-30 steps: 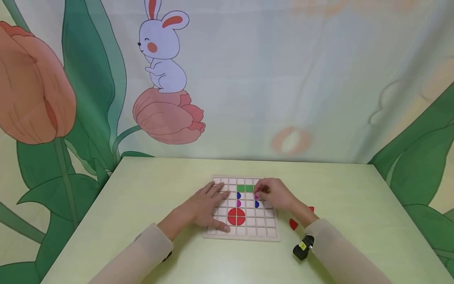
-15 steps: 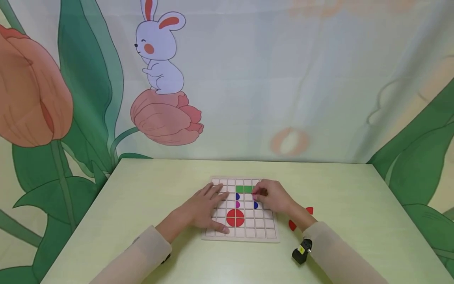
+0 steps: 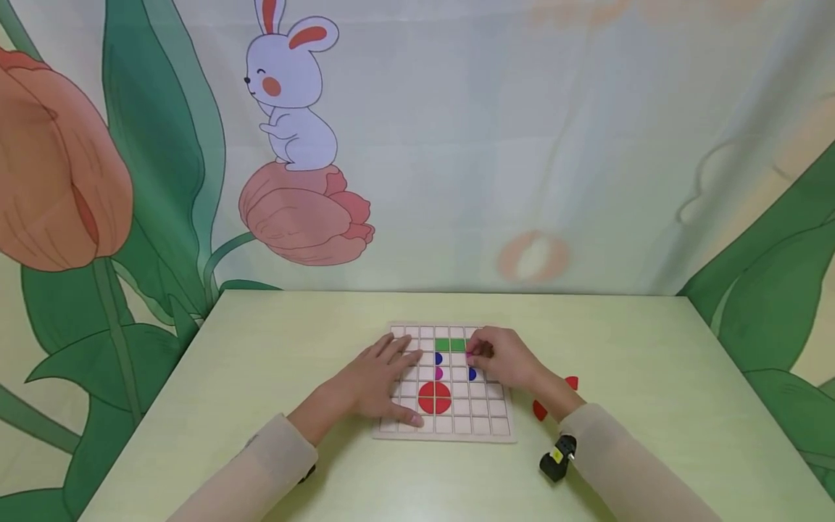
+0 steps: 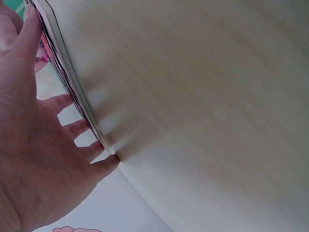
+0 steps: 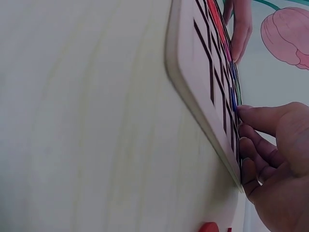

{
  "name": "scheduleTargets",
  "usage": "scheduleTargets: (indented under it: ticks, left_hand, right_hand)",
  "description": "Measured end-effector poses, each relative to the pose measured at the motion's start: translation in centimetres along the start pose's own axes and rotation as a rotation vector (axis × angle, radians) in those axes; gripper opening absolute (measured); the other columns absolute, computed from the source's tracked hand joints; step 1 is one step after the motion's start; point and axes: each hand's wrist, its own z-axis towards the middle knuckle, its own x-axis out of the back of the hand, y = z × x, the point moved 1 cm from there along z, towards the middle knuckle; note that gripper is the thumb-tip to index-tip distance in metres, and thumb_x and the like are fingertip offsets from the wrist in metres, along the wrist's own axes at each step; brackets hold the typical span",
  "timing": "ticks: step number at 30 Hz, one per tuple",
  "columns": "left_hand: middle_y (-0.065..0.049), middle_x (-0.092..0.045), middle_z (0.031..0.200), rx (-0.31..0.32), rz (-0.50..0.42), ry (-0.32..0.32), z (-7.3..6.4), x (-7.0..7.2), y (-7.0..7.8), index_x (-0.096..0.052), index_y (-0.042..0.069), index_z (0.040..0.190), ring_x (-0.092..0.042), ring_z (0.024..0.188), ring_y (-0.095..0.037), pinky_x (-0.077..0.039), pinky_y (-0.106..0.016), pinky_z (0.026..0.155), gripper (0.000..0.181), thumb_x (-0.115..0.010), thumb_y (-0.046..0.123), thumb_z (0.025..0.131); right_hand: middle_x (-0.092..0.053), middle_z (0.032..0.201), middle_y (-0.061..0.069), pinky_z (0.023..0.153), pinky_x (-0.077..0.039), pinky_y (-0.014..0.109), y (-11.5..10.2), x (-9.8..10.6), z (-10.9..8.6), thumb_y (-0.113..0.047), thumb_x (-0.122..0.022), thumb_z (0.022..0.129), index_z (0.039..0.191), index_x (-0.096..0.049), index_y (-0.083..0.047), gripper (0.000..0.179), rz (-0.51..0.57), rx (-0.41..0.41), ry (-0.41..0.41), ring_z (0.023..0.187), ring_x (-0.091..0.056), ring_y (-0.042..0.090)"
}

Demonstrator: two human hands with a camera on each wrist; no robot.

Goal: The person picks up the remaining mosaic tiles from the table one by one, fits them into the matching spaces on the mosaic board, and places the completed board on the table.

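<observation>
A pale wooden grid board (image 3: pixel 479 438) lies on the table under both hands. With fingers spread, my left hand (image 3: pixel 375 380) rests on its left side; in the left wrist view, fingertips (image 4: pixel 107 166) lie along the board's edge. At the upper right, my right hand (image 3: pixel 509 355) pinches a small magenta piece (image 3: pixel 469 355), mostly hidden by the fingers, against the board. Green squares (image 3: pixel 450 345) sit left of those fingertips. Also on the grid are a blue half-circle (image 3: pixel 438 358), a magenta half-circle (image 3: pixel 439 373), another blue half-circle (image 3: pixel 472 374) and red quarter pieces (image 3: pixel 427 391) forming a circle.
Loose red pieces (image 3: pixel 539 410) lie on the table (image 3: pixel 620 348) beside the right forearm, which partly covers them. A black wrist device (image 3: pixel 554 460) sticks out below the right sleeve. Behind the table hangs a printed curtain (image 3: pixel 443 145) with a rabbit and tulips.
Both hands stay in nearly the same place, the left on the board and the right pinching at the magenta piece. The head view shifts slightly.
</observation>
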Motion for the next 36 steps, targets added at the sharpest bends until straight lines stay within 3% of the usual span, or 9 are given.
scheduleTargets:
  ticks: [22,28,36]
  left_hand:
    - [-0.01,-0.012,0.178,-0.012,0.001,0.005,0.0,0.2,0.0,-0.025,0.023,0.171,-0.009,0.162,-0.041,-0.017,-0.056,0.13,0.123,-0.06,0.094,0.076]
    - [-0.011,-0.012,0.178,-0.007,-0.008,0.002,-0.2,0.4,0.2,-0.025,0.023,0.171,-0.009,0.162,-0.042,-0.017,-0.058,0.13,0.123,-0.062,0.093,0.076]
    - [-0.01,-0.012,0.178,-0.001,-0.013,0.006,-0.1,0.4,0.1,-0.025,0.023,0.17,-0.009,0.162,-0.042,-0.018,-0.059,0.129,0.123,-0.062,0.093,0.076]
  right_hand:
    - [-0.067,0.094,-0.004,0.079,-0.054,0.032,0.1,0.9,0.0,-0.01,-0.08,0.096,0.103,-0.077,-0.012,0.008,-0.005,-0.007,-0.017,0.087,-0.06,0.018]
    - [-0.067,0.098,-0.002,0.082,-0.055,0.033,0.1,2.5,-0.7,-0.01,-0.078,0.097,0.111,-0.077,-0.009,0.014,-0.024,-0.004,-0.001,0.092,-0.06,0.02]
    - [-0.068,0.097,0.0,0.07,-0.056,0.028,1.5,5.7,-2.8,-0.01,-0.079,0.097,0.111,-0.076,-0.006,0.015,-0.102,0.002,0.043,0.091,-0.059,0.021]
